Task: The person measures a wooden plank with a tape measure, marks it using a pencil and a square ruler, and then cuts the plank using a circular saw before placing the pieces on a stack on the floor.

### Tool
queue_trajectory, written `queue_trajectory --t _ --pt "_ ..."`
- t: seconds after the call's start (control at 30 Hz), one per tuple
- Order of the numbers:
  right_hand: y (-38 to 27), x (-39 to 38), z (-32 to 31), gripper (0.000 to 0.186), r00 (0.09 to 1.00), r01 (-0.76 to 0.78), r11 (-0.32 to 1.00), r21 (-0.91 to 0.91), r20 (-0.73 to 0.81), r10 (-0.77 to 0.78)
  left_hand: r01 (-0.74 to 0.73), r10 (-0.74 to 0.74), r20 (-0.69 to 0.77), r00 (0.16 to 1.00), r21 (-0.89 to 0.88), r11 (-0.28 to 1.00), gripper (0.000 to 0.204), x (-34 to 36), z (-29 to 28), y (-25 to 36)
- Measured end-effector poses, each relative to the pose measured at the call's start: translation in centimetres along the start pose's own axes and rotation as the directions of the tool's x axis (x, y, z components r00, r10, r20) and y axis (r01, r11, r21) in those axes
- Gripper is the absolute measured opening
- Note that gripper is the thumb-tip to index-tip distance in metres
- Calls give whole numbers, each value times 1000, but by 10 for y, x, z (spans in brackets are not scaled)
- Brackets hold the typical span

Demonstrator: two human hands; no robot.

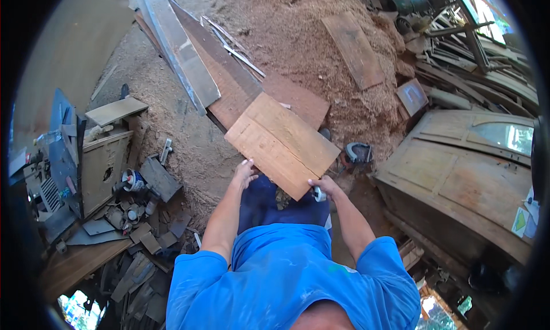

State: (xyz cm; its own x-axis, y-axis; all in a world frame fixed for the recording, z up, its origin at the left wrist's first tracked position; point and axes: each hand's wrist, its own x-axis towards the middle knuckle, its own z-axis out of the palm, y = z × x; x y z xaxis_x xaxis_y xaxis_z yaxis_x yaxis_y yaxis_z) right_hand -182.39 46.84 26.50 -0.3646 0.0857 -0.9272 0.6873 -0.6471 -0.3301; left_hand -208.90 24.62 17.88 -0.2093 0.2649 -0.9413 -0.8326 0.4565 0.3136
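A light brown rectangular wooden board (281, 138) is held tilted in front of my body, a dark crack or seam running along its length. My left hand (245, 174) is closed on its near left edge, fingers partly hidden. My right hand (325, 187) grips the near right edge, its thumb along the rim. A small grey-white object (319, 194) shows just under the right hand; I cannot make out its kind or whether that hand holds it. Beyond the board, a reddish-brown panel (298, 98) lies on the sawdust.
Long planks (177, 49) lie ahead to the left. Sawdust (281, 20) covers the ground, with a loose board (354, 49) on it. A wooden cabinet (452, 175) stands at right. Scrap wood (143, 278) and cans are heaped at left. A grey C-shaped tool (359, 152) lies beyond my right hand.
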Motion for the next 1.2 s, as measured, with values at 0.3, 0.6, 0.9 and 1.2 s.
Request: queue_trajectory --t 0.3,0.6,0.9,1.2 --pt "37 56 22 31 983 0 991 131 -180 24 -96 82 53 995 361 928 43 -13 5 -27" --pt "57 14 83 113 954 290 675 -679 257 -152 -68 -307 442 843 653 754 32 -66 73 -66" --pt "35 -7 87 103 840 517 754 -405 410 -356 -23 -194 413 890 466 884 19 -81 56 -27" --pt "100 47 2 31 978 144 770 -622 -29 -206 -432 477 224 850 814 388 14 79 -65 160"
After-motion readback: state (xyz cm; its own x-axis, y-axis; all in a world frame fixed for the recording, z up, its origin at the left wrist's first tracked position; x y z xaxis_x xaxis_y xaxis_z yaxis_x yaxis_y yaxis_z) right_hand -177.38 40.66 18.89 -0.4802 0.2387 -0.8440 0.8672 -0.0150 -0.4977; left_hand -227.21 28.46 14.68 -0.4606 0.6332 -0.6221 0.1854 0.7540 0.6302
